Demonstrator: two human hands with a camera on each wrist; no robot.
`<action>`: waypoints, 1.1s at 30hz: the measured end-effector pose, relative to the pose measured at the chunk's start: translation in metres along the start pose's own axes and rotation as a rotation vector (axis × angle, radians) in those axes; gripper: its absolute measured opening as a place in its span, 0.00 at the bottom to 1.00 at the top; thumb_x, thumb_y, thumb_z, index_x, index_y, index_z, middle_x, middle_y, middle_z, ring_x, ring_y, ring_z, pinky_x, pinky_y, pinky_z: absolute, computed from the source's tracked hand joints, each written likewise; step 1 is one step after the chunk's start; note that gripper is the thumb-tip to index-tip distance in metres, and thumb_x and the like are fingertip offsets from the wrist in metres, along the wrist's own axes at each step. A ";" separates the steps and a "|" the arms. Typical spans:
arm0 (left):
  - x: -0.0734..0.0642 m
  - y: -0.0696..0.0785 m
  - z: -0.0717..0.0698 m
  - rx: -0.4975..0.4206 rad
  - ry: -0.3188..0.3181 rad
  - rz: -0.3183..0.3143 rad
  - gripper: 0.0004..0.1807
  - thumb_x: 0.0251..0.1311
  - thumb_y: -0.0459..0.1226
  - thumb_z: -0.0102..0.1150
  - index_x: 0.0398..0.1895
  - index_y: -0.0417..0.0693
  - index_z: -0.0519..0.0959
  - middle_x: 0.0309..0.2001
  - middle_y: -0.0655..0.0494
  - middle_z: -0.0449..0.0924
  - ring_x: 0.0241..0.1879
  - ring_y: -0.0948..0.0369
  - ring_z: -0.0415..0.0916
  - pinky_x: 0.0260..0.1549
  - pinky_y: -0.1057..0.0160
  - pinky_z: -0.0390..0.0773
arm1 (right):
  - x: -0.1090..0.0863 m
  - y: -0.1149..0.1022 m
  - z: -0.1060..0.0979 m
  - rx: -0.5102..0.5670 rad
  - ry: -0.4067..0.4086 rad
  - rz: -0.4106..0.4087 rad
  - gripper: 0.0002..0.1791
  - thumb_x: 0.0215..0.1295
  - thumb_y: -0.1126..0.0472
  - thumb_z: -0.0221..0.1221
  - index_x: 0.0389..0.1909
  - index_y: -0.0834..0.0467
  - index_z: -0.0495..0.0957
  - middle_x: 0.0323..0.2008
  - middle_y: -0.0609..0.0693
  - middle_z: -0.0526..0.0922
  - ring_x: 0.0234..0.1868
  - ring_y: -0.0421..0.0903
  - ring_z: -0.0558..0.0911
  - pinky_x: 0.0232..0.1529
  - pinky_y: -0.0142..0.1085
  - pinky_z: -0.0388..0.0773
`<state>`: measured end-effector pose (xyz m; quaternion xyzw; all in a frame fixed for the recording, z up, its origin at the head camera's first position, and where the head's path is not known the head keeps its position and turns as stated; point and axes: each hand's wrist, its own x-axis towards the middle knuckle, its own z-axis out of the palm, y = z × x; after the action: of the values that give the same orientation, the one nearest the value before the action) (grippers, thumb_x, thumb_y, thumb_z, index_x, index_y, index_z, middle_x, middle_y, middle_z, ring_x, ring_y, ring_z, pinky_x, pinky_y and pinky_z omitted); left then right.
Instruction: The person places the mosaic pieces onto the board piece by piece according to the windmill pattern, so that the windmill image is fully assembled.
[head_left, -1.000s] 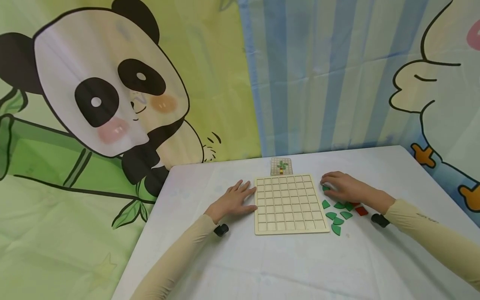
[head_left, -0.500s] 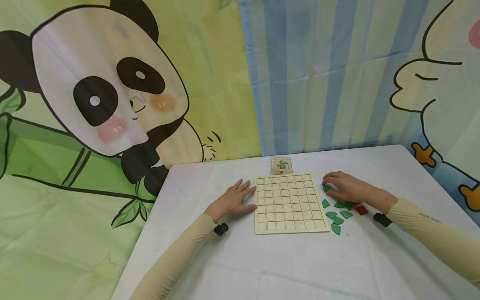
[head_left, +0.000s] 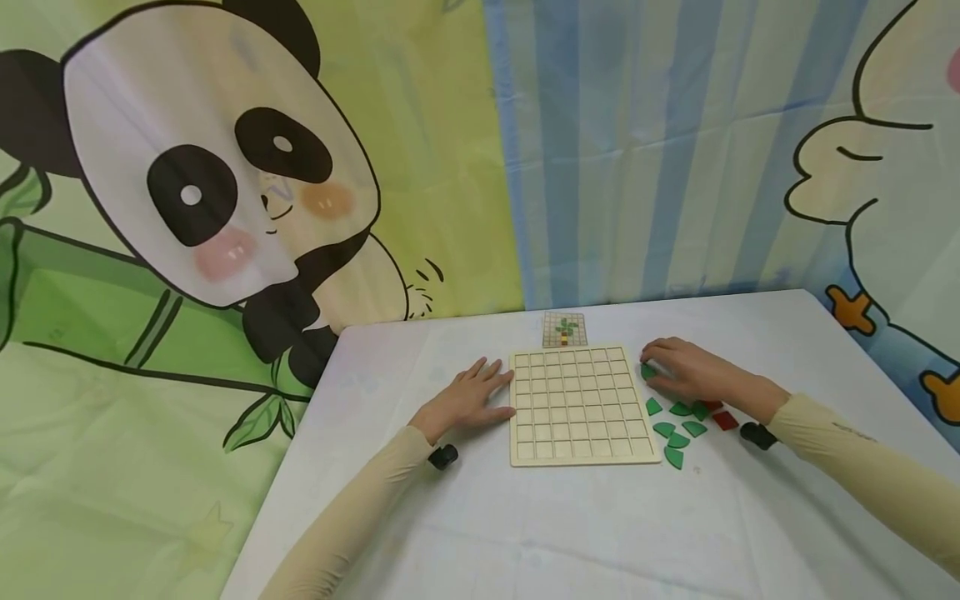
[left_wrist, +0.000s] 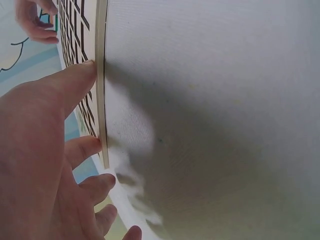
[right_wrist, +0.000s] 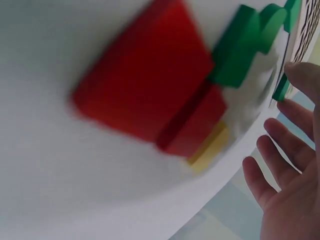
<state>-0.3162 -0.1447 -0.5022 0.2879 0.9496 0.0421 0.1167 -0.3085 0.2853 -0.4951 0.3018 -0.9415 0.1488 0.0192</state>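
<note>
A square beige board with a grid of recessed cells lies flat on the white table. Against its left edge rests my left hand, fingers spread, with the thumb tip and index fingertip at the rim. My right hand is by the board's upper right side. It pinches a green quarter-round piece between thumb and index finger, and the other fingers are loosely bent. Several similar green pieces lie along the board's right side. Red pieces lie partly under the right hand.
Behind the board lies a small pattern card showing a green, yellow and red figure on a grid. A yellow piece shows beyond the red ones in the right wrist view. A printed curtain hangs along the table's far edge.
My right hand has shifted slightly left and away, with the green quarter-round piece between its fingertips. The left hand and the board stay in place; the head view has tilted a little.
</note>
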 end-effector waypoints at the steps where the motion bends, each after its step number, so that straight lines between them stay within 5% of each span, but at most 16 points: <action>1: 0.000 0.000 0.000 -0.002 -0.001 0.001 0.45 0.67 0.69 0.44 0.81 0.63 0.51 0.82 0.52 0.44 0.82 0.48 0.35 0.77 0.42 0.51 | 0.002 -0.002 -0.001 -0.001 0.009 0.000 0.20 0.64 0.58 0.68 0.55 0.60 0.79 0.57 0.58 0.80 0.61 0.59 0.77 0.61 0.57 0.76; 7: -0.001 0.002 -0.002 -0.013 -0.010 -0.004 0.44 0.67 0.69 0.44 0.81 0.64 0.51 0.82 0.53 0.44 0.82 0.49 0.35 0.77 0.43 0.51 | 0.021 -0.020 0.000 0.023 0.063 -0.053 0.21 0.64 0.58 0.68 0.54 0.63 0.79 0.59 0.61 0.78 0.62 0.61 0.76 0.61 0.58 0.75; 20: 0.001 0.001 -0.003 -0.023 -0.014 0.003 0.44 0.67 0.68 0.44 0.81 0.63 0.51 0.82 0.52 0.45 0.82 0.48 0.36 0.77 0.42 0.51 | 0.070 -0.063 0.019 -0.001 0.017 -0.216 0.19 0.68 0.57 0.65 0.55 0.63 0.78 0.58 0.62 0.77 0.58 0.60 0.77 0.56 0.55 0.77; 33: -0.001 0.001 -0.004 -0.035 -0.020 -0.010 0.44 0.67 0.68 0.45 0.81 0.64 0.50 0.82 0.53 0.45 0.82 0.49 0.35 0.77 0.43 0.50 | 0.086 -0.078 0.032 -0.039 0.037 -0.113 0.20 0.68 0.51 0.64 0.53 0.61 0.80 0.54 0.58 0.79 0.53 0.57 0.79 0.49 0.53 0.78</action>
<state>-0.3161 -0.1446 -0.4982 0.2813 0.9490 0.0551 0.1314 -0.3317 0.1670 -0.4942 0.3514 -0.9251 0.1348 0.0510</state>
